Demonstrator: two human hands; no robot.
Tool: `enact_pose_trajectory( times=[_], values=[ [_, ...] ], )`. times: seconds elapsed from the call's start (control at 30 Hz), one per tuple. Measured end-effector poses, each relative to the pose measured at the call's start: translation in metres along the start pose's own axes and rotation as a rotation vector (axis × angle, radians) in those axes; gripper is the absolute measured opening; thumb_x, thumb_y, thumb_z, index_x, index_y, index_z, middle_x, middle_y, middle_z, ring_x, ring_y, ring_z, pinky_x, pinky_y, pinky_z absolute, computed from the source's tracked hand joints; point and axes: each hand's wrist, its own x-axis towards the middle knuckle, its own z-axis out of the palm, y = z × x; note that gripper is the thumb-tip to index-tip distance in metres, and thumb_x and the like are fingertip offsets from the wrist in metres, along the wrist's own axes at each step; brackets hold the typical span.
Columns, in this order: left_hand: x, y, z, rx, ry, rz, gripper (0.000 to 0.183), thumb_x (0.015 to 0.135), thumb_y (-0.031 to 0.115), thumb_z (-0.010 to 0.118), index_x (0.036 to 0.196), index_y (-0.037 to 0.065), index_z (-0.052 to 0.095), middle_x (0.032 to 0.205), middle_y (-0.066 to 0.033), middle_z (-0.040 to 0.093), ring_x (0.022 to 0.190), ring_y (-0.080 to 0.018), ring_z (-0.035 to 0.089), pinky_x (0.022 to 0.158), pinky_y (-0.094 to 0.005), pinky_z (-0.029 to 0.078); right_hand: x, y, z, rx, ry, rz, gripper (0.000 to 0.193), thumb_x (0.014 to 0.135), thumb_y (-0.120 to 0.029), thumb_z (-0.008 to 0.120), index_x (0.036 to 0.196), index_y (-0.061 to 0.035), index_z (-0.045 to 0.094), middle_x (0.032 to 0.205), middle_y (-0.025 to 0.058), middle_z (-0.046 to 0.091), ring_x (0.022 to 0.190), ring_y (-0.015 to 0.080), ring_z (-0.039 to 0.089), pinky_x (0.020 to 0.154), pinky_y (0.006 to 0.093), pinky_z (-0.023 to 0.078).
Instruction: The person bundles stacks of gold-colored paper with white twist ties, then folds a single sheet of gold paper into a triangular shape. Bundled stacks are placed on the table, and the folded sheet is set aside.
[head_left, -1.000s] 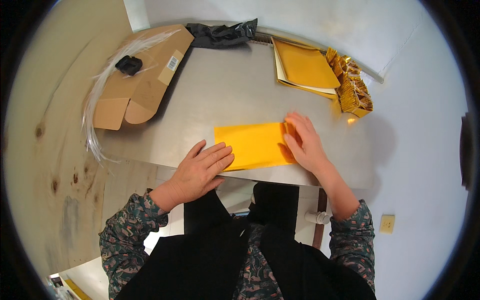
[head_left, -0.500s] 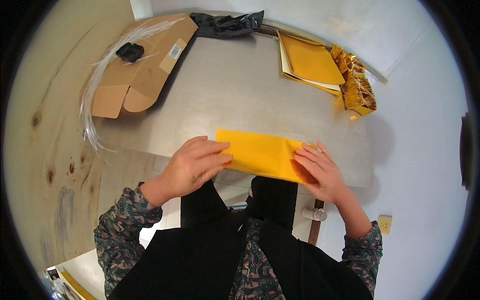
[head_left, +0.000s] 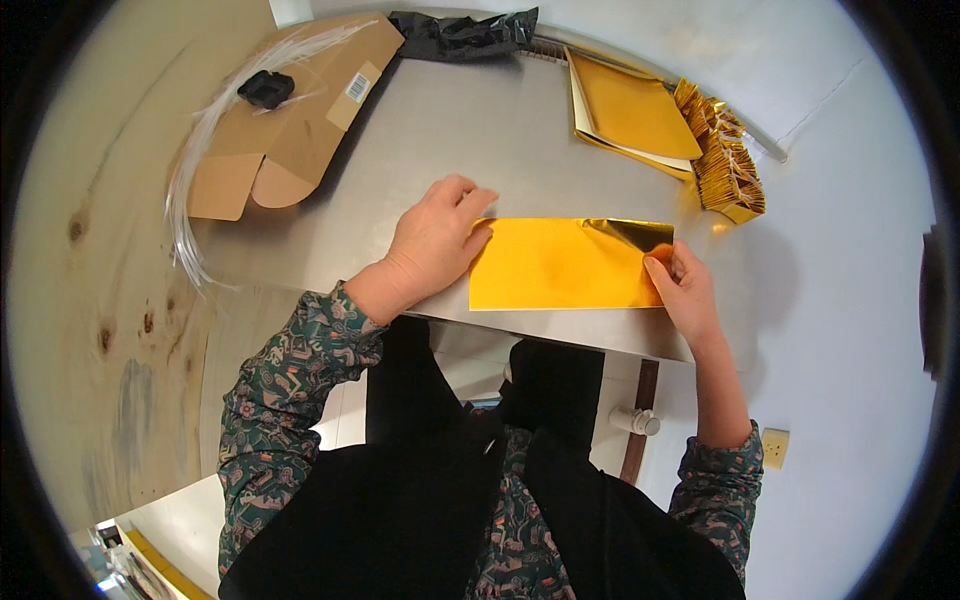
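A folded sheet of gold foil paper (head_left: 560, 265) lies as a long strip along the table's near edge. My right hand (head_left: 687, 293) pinches its right end between thumb and fingers. Near that end the upper layer is bent, and a darker, shiny gold surface shows at the top corner. At the strip's left end is my left hand (head_left: 435, 240), its fingers apart and slightly blurred, with the fingertips at the paper's edge.
On the metal table (head_left: 420, 140), a cardboard box (head_left: 320, 120) carries white plastic strands (head_left: 190, 170) and a small black object (head_left: 266, 89). Black plastic (head_left: 465, 35) lies at the back. A stack of gold sheets (head_left: 635, 110) and bundled folded gold pieces (head_left: 728, 170) sit back right.
The gold paper has gone from being held up at the table's edge to lying on the tabletop, farther right. Both hands moved along, and my right hand now pinches the end.
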Motion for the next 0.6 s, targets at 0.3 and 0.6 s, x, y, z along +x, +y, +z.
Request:
enact_pose_trajectory(
  times=[0.3,0.6],
  values=[
    [-0.008,-0.011,0.005,0.145,-0.197,0.32,0.037,0.09,0.02,0.075,0.123,0.006,0.069,0.129,-0.0096,0.064,0.119,-0.027,0.06,0.105,-0.0386,0.05,-0.015,0.003,0.012,-0.461,0.267,-0.248,0.054,0.091,-0.015,0.073,0.142,-0.0054,0.057,0.121,0.0165,0.061,0.098,0.0284,0.063,0.084,0.0366,0.053],
    [-0.022,-0.014,-0.006,0.122,-0.271,0.325,0.071,0.089,0.05,0.075,0.143,0.006,0.059,0.145,-0.012,0.056,0.134,-0.0315,0.052,0.111,-0.0476,0.041,-0.013,0.005,0.01,-0.723,0.326,-0.458,0.042,0.092,-0.016,0.072,0.131,-0.0048,0.065,0.139,0.0186,0.057,0.127,0.0386,0.054,0.112,0.0496,0.041]
  ],
)
